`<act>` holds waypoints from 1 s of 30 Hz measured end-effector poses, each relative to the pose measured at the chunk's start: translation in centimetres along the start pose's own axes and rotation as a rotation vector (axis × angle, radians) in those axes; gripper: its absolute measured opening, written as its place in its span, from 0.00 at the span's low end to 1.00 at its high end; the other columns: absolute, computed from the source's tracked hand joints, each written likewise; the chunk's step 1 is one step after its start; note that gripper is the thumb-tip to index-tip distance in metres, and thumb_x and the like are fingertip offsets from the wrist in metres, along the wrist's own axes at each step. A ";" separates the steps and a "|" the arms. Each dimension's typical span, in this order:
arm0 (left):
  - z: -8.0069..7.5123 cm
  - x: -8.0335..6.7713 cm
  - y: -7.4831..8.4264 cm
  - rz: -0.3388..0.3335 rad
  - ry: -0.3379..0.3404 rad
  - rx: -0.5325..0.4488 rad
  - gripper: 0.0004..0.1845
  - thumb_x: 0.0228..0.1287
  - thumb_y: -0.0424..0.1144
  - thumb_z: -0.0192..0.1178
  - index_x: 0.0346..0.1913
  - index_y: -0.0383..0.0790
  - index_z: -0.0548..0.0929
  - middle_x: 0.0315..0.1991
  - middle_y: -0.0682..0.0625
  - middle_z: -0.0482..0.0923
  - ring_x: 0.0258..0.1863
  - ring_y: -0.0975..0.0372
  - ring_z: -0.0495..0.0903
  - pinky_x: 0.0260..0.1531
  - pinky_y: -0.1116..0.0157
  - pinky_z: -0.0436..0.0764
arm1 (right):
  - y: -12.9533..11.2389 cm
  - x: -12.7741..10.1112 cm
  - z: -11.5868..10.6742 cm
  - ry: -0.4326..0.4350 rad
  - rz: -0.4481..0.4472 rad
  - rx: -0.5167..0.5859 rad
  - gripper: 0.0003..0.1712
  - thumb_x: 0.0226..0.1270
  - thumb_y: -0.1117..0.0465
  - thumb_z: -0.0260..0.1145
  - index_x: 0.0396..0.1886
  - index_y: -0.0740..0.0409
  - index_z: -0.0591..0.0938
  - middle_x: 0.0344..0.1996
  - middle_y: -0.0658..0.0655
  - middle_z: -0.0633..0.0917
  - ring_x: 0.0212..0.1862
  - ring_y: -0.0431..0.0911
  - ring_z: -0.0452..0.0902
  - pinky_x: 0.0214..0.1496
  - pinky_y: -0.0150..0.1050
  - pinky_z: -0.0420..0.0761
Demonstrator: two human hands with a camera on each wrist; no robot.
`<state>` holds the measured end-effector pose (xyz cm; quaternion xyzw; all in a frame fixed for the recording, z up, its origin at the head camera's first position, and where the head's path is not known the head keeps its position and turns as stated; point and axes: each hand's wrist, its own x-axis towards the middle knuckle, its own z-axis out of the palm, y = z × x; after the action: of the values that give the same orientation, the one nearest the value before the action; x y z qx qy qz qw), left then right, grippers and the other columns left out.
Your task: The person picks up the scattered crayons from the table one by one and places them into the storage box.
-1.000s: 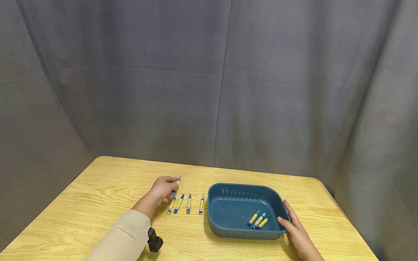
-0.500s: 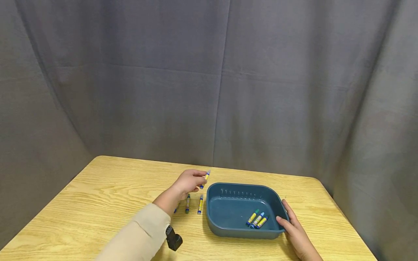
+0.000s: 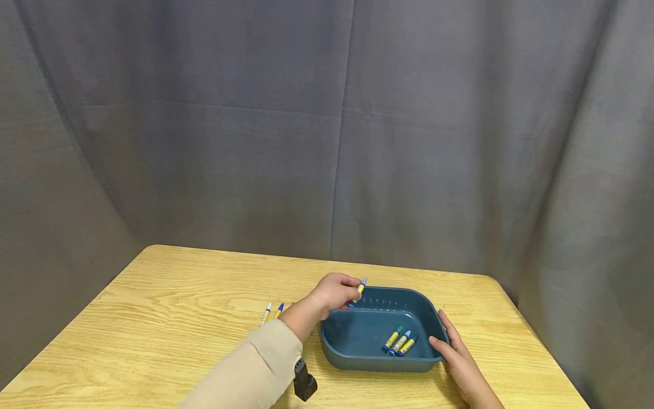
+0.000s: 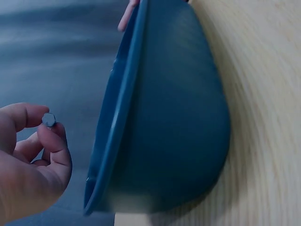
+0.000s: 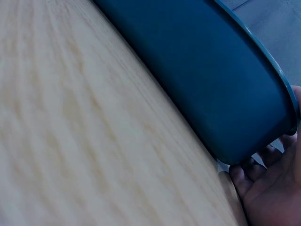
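Pinched in the left hand (image 3: 332,292), its grip clamped on it, a crayon (image 3: 358,289) hangs over the blue tub (image 3: 375,363); right hand (image 3: 455,360) lies flat-fingered against the tub's far side, on the worktop (image 3: 153,318)

The crayons (image 3: 399,342) carry printed wrappers; none of the print can be read.
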<state>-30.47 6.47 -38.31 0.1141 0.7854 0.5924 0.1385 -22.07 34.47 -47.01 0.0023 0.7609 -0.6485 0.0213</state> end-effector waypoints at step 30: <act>8.7 1.4 -2.0 -0.088 -0.014 0.206 0.13 0.53 0.23 0.66 0.43 0.31 0.86 0.34 0.47 0.84 0.16 0.66 0.67 0.17 0.74 0.69 | -0.2 -0.1 0.0 0.032 0.014 -0.008 0.45 0.74 0.58 0.53 0.80 0.53 0.39 0.79 0.60 0.35 0.78 0.62 0.33 0.49 0.10 0.60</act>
<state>-28.74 14.19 -42.61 0.0974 0.8454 0.5011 0.1573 -22.01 34.40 -46.85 0.0177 0.7638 -0.6450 0.0137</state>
